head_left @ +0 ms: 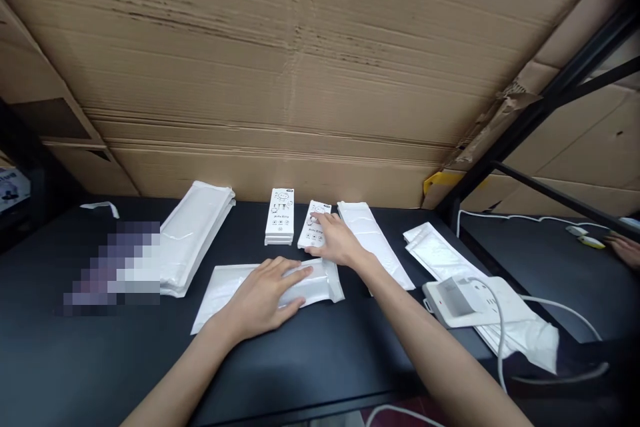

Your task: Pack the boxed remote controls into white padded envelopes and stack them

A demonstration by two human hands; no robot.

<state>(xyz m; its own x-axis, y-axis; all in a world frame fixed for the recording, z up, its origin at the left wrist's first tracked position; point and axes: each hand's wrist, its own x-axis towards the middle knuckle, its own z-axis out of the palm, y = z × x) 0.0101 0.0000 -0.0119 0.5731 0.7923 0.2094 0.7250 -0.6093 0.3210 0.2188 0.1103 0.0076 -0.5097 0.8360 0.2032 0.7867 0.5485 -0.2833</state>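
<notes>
My left hand (267,297) lies flat with fingers spread on a white padded envelope (225,287), pressing it to the dark tabletop. The envelope's flap end points right. Just beyond it, my right hand (337,238) is closed over the right side of a small white printed box (311,233), fingertips on its top and thumb by its near edge. Left of that box stands a short stack of similar white boxes (280,213) with black drawings. Another white envelope (373,240) lies to the right of my right hand.
A pile of white padded envelopes (193,233) lies at the left, beside a blurred patch. More envelopes (443,257) lie at the right under a white power strip (480,303) with cables. Cardboard (280,80) walls the back. Another person's hand (625,248) shows at far right.
</notes>
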